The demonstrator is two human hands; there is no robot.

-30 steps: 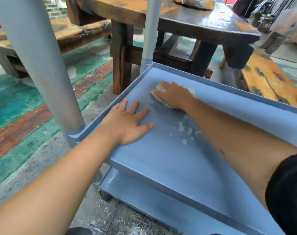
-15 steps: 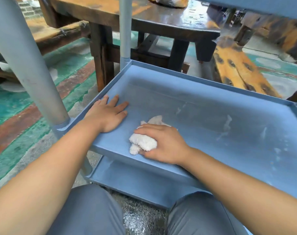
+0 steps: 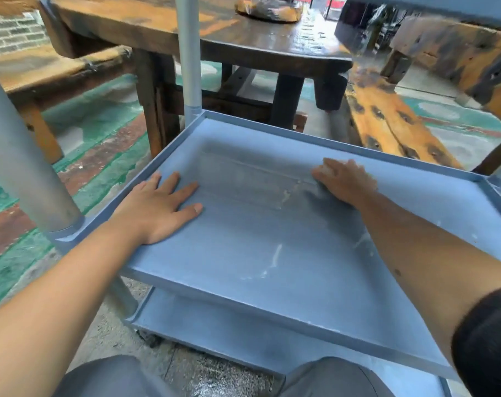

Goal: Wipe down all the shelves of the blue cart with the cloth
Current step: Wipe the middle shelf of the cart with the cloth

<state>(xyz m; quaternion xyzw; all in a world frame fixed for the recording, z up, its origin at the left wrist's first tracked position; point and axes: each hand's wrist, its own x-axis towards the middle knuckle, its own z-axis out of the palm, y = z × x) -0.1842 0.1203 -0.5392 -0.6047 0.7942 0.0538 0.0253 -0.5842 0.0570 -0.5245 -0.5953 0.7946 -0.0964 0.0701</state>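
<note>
Hands on cart's middle shelf point(image 3: 272, 239): left hand point(image 3: 157, 207) flat, fingers spread, near left rim; right hand point(image 3: 343, 181) pressed down near far rim, cloth hidden, grip can't tell

A dark, glossy wooden table with thick square legs point(image 3: 260, 50) stands at the far side, its worn top showing orange patches and carrying a blurred brownish object point(image 3: 267, 10). Rough orange-brown plank benches with dark knots flank it, one at the right point(image 3: 386, 121) and one at the left point(image 3: 51, 70). The concrete floor point(image 3: 94, 156) bears worn green and red-brown paint, and a grey brick wall point(image 3: 11, 32) shows top left.
</note>
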